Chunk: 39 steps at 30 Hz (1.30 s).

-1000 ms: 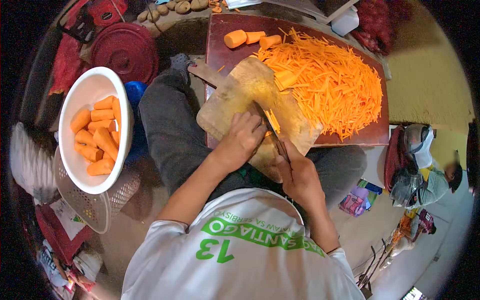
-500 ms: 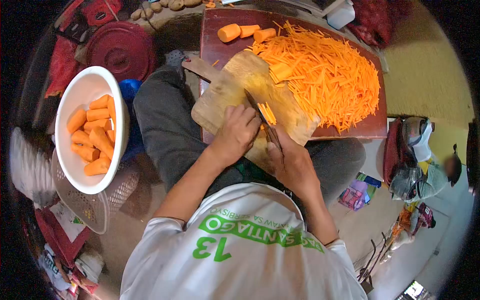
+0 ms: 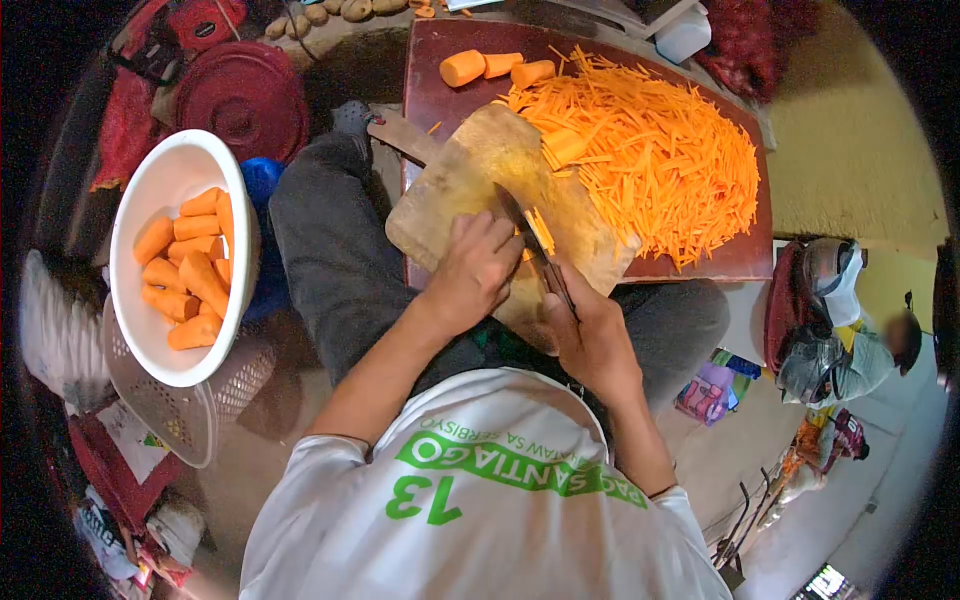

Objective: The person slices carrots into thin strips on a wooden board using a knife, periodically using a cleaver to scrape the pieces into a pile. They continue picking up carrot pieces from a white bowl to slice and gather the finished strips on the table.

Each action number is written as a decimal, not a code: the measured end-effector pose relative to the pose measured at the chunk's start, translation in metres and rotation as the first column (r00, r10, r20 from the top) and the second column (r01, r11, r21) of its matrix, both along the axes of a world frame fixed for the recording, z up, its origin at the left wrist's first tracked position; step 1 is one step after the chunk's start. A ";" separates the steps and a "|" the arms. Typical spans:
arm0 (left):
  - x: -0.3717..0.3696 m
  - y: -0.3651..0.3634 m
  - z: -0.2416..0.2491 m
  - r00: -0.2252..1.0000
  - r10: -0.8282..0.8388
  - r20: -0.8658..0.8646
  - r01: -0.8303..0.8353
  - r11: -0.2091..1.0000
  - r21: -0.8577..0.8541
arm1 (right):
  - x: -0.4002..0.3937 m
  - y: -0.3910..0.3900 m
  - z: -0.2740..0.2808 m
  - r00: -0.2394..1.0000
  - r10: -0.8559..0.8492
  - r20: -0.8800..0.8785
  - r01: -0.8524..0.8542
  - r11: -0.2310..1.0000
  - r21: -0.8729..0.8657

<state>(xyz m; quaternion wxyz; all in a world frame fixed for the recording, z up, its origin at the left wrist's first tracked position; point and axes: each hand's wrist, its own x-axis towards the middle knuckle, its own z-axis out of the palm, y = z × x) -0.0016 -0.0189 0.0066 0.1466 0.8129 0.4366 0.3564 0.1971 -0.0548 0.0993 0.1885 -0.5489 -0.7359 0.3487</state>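
My right hand (image 3: pixel 598 345) is wrapped round the handle of a knife (image 3: pixel 522 222), whose dark blade slants over a worn wooden cutting board (image 3: pixel 440 215). Against the blade's right side lie a few cut carrot sticks (image 3: pixel 541 230). My left hand (image 3: pixel 470 265) is closed on the board just left of the blade, with curled fingers over a carrot piece (image 3: pixel 526 256) that is mostly hidden. Beyond the knife, a stack of carrot slices (image 3: pixel 564 148) rests at the board's edge, beside a large heap of carrot strips (image 3: pixel 670 150).
Under the board is a dark red table (image 3: pixel 440 40) with several carrot chunks (image 3: pixel 462 68) at its far left. A white basin (image 3: pixel 125 290) of peeled carrots stands on my left, above a perforated basket (image 3: pixel 240 385). A wooden piece (image 3: pixel 400 135) juts out from the board's left side.
The knife and my right hand have shifted slightly right, and the blade has tilted a little. My left hand stays almost where it was.
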 end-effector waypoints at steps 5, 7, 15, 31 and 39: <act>0.003 0.002 -0.004 1.000 -0.003 -0.010 0.003 0.999 -0.036 | -0.007 0.015 0.000 0.999 -0.001 0.046 0.006 0.992 -0.125; 0.002 0.001 -0.002 1.000 -0.015 -0.013 0.014 0.999 -0.029 | -0.003 0.016 -0.004 1.000 0.028 0.013 -0.027 0.998 -0.064; 0.003 0.003 -0.008 1.000 0.004 0.005 -0.004 1.000 -0.004 | -0.002 0.006 -0.006 1.000 -0.021 -0.007 0.020 0.997 -0.077; 0.004 0.001 -0.005 0.999 0.035 0.015 -0.035 0.998 0.044 | -0.002 0.012 -0.007 0.998 -0.018 -0.064 0.020 1.000 0.021; 0.004 0.000 -0.020 0.999 0.030 -0.036 -0.030 0.999 -0.016 | -0.003 0.009 -0.012 0.999 -0.020 -0.049 0.020 1.000 -0.002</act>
